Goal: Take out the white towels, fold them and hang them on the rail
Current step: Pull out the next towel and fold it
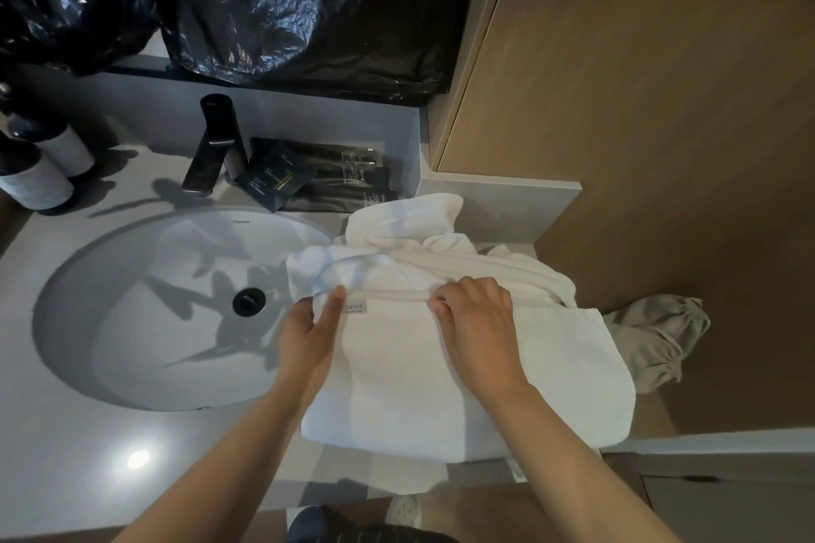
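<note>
Two dark bottles (37,172) stand at the counter's (66,454) far left, ahead of the round sink (145,304) with its black tap (216,145) and dark sachets (317,181). Just right of the basin, the left hand (308,335) pinches the near white towel's (463,388) left edge, thumb on top. The right hand (478,313) grips the same towel's folded upper edge with curled fingers. A crumpled towel (410,225) lies behind it; a beige bag (657,335) sits on the floor.
</note>
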Available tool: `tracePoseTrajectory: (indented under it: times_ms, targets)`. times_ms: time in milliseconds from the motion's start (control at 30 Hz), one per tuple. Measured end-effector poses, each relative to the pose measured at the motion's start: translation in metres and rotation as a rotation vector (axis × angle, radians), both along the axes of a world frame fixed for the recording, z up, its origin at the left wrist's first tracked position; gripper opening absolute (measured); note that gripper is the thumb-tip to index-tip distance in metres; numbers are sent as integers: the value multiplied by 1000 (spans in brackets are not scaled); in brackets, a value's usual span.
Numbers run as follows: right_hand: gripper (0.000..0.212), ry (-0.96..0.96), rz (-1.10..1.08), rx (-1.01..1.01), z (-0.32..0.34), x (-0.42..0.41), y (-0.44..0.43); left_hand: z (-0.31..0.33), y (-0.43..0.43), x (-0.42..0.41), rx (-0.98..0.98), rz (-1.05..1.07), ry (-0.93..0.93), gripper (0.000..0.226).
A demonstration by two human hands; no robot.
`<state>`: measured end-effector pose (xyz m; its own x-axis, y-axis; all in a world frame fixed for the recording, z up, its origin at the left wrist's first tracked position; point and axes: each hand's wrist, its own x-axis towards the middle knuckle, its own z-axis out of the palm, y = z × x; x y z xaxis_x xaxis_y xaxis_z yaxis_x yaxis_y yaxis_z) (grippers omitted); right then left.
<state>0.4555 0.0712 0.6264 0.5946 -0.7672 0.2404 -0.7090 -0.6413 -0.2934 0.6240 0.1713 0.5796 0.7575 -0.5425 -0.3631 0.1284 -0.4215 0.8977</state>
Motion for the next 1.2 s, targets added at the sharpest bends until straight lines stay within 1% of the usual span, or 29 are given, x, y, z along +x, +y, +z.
tracePoseTrajectory:
  times_ms: [100,200,300,367,433,500,533,567,600,667,733,867,967,1067,1200]
  targets:
    - [10,-30,-1,-13,-4,-1,-1,5,-2,-2,-34,54,-78,34]
    - [15,-32,-20,15,-8,-9,-8,8,-4,2,-29,14,-177,39]
    - [20,-12,-20,67,-9,-22,-17,9,-6,8,91,-73,-243,50]
    - [21,-21,-23,86,-7,-30,-20,10,-6,10,179,-138,-313,44]
    - [25,-60,-45,96,-4,-39,-20,12,-4,5,187,-160,-492,37]
    - [34,-97,-49,88,-2,-51,-14,16,0,-4,46,-241,-763,34]
    - [37,-111,-44,92,-1,-57,-10,18,0,-10,-56,-315,-854,31]
    - [38,-122,-39,100,-1,-65,-8,22,0,-17,-128,-407,-871,28]
    - [37,-128,-39,107,-1,-73,-6,24,-2,-24,-162,-493,-845,27]
    - [32,-138,-67,127,-1,-87,-8,27,-9,-37,-163,-613,-807,31]
    - [30,-133,-92,175,1,-95,-13,28,-19,-45,-142,-669,-828,35]
    - [23,-117,-43,256,8,-95,-28,37,-38,-44,-77,-721,-818,36]
    - [7,-128,1,314,13,-90,-37,40,-44,-43,-57,-730,-838,34]
    - [11,-126,7,299,15,-85,-45,41,-46,-43,-19,-744,-830,37]
    - [9,-167,-27,298,7,-78,-49,41,-53,-44,42,-733,-813,37]
